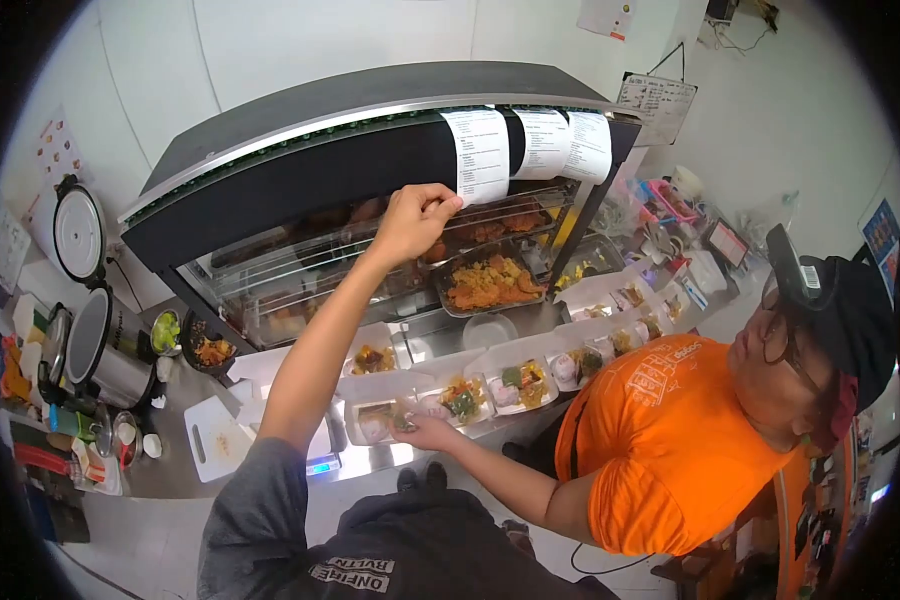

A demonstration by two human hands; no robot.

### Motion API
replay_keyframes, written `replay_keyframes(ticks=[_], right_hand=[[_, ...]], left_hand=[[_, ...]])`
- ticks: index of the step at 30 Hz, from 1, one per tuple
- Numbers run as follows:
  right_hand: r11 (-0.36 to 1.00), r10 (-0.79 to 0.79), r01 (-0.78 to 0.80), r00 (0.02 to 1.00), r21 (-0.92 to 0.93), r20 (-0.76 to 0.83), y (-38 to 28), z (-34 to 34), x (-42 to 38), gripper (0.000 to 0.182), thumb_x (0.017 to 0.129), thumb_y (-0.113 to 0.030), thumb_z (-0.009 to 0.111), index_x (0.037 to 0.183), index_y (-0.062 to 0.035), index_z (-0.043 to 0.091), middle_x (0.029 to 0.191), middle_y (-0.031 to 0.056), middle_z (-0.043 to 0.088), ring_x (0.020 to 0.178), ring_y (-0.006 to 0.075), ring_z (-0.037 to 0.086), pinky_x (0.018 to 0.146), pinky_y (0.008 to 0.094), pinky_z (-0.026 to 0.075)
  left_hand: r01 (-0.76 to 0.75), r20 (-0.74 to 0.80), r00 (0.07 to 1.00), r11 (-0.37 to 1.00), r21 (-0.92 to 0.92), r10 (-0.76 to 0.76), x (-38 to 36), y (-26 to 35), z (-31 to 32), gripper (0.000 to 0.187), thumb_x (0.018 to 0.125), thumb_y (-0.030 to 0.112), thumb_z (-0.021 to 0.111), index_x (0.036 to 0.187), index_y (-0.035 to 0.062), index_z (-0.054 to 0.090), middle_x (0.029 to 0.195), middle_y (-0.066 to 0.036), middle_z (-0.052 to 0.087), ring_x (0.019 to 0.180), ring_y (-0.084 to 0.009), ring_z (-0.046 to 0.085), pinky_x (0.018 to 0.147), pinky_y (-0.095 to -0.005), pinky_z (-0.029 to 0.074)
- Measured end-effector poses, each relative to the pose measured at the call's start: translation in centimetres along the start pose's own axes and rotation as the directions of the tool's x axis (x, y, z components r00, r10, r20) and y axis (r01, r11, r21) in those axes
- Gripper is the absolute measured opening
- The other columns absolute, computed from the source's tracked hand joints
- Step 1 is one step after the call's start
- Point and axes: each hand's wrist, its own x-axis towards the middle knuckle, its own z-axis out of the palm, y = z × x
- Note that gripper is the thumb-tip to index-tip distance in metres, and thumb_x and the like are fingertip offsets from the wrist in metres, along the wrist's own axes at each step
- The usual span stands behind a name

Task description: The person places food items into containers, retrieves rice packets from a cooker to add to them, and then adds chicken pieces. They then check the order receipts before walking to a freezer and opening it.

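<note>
My left hand (pixel 417 222) is raised to the front of a black display warmer (pixel 310 175). Its thumb and forefinger pinch the lower left corner of a long printed order slip (pixel 482 158), which hangs from the warmer's top edge. Two more slips (pixel 543 145) hang to the right of it. Behind the glass, below my hand, stand wire racks and a tray of orange-brown food (pixel 490 282). My right hand is out of view.
A co-worker in an orange shirt (pixel 660 440) stands at my right, a hand (pixel 427 432) at one of several open meal boxes (pixel 465 400) along the counter. At left are a white cutting board (pixel 220 440), a digital scale (pixel 323 466) and cookers (pixel 120 340).
</note>
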Motion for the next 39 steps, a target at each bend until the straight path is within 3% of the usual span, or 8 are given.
replay_keyframes(ticks=[3, 8, 14, 17, 20, 27, 31, 39], right_hand=[[0.988, 0.073, -0.072, 0.997, 0.136, -0.002, -5.0, -1.0, -0.4, 0.036, 0.082, -0.04, 0.065, 0.109, -0.0159, 0.066, 0.117, 0.0154, 0.06, 0.094, 0.0279, 0.061, 0.089, 0.038, 0.049], [0.855, 0.132, 0.046, 0.944, -0.517, 0.303, -13.0, -3.2, -0.5, 0.028, 0.093, -0.014, 0.049, 0.12, -0.0189, 0.056, 0.11, 0.0151, 0.059, 0.093, 0.026, 0.061, 0.083, 0.0336, 0.05], [0.922, 0.35, -0.379, 0.904, 0.081, 0.245, -17.0, -3.7, -0.7, 0.03, 0.096, -0.009, 0.04, 0.123, -0.015, 0.052, 0.107, 0.0153, 0.06, 0.097, 0.0245, 0.06, 0.082, 0.0326, 0.05], [0.939, 0.286, -0.189, 0.895, -0.288, 0.343, -15.0, -3.5, -0.7, 0.029, 0.096, -0.01, 0.041, 0.124, -0.0112, 0.048, 0.11, 0.0146, 0.056, 0.101, 0.0216, 0.057, 0.089, 0.0321, 0.046], [0.991, 0.083, -0.048, 0.953, -0.124, 0.293, -2.1, -0.3, -0.9, 0.03, 0.095, -0.004, 0.041, 0.125, -0.0087, 0.044, 0.12, 0.0127, 0.049, 0.112, 0.0204, 0.051, 0.096, 0.0298, 0.044], [0.982, 0.189, -0.17, 0.915, -0.083, 0.355, -10.1, -2.5, -1.4, 0.029, 0.093, -0.023, 0.049, 0.117, -0.0067, 0.052, 0.115, 0.0155, 0.056, 0.106, 0.0245, 0.055, 0.091, 0.0333, 0.045], [0.85, 0.522, -0.472, 0.816, -0.235, 0.249, -20.4, -5.1, -1.6, 0.053, 0.091, -0.049, 0.05, 0.117, -0.003, 0.059, 0.117, 0.0226, 0.06, 0.107, 0.0321, 0.058, 0.092, 0.0406, 0.045], [0.843, 0.53, -0.503, 0.837, -0.189, 0.136, -13.8, -3.4, -2.8, 0.043, 0.088, -0.035, 0.059, 0.118, -0.0035, 0.059, 0.106, 0.0209, 0.065, 0.097, 0.0272, 0.063, 0.087, 0.0357, 0.047]], left_hand=[[-0.031, -0.002, 1.0, 0.998, 0.053, 0.031, 0.0, 0.0, 0.0, 0.022, 0.088, 0.022, 0.064, 0.086, 0.0005, 0.068, 0.053, 0.003, 0.035, 0.053, -0.0071, 0.032, 0.05, -0.0289, 0.031], [-0.075, -0.025, 0.997, 0.991, 0.107, 0.078, 0.1, -0.2, 0.1, 0.019, 0.086, 0.019, 0.065, 0.086, 0.0002, 0.068, 0.051, 0.001, 0.033, 0.05, -0.0083, 0.032, 0.049, -0.03, 0.031], [-0.091, -0.029, 0.995, 0.983, 0.161, 0.097, 0.2, -0.6, 0.2, 0.019, 0.084, 0.018, 0.066, 0.086, -0.0001, 0.068, 0.049, -0.001, 0.031, 0.048, -0.0096, 0.031, 0.048, -0.031, 0.032], [-0.066, -0.027, 0.997, 0.978, 0.196, 0.073, 0.3, -0.3, 0.0, 0.017, 0.081, 0.017, 0.065, 0.086, 0.0013, 0.069, 0.047, -0.009, 0.044, 0.043, -0.0183, 0.046, 0.051, -0.0341, 0.04], [-0.042, -0.047, 0.998, 0.981, 0.191, 0.052, 0.1, 0.0, -0.1, 0.017, 0.081, 0.018, 0.065, 0.085, 0.002, 0.069, 0.047, -0.008, 0.044, 0.043, -0.018, 0.045, 0.05, -0.034, 0.04], [-0.069, -0.044, 0.996, 0.971, 0.227, 0.081, -2.1, -0.5, -1.6, 0.019, 0.083, 0.02, 0.067, 0.087, 0.0016, 0.069, 0.048, 0.0, 0.031, 0.046, -0.0096, 0.033, 0.049, -0.0297, 0.033], [0.069, 0.03, 0.996, 0.965, 0.252, -0.079, -7.8, 0.7, -5.8, 0.022, 0.084, 0.023, 0.068, 0.084, 0.0015, 0.069, 0.05, 0.002, 0.027, 0.049, -0.0077, 0.03, 0.047, -0.0293, 0.028], [0.532, -0.086, 0.802, 0.642, 0.552, -0.592, -28.5, -2.8, -18.3, 0.023, 0.086, 0.024, 0.065, 0.088, 0.001, 0.066, 0.052, -0.001, 0.036, 0.049, -0.0099, 0.032, 0.048, -0.0303, 0.028]])
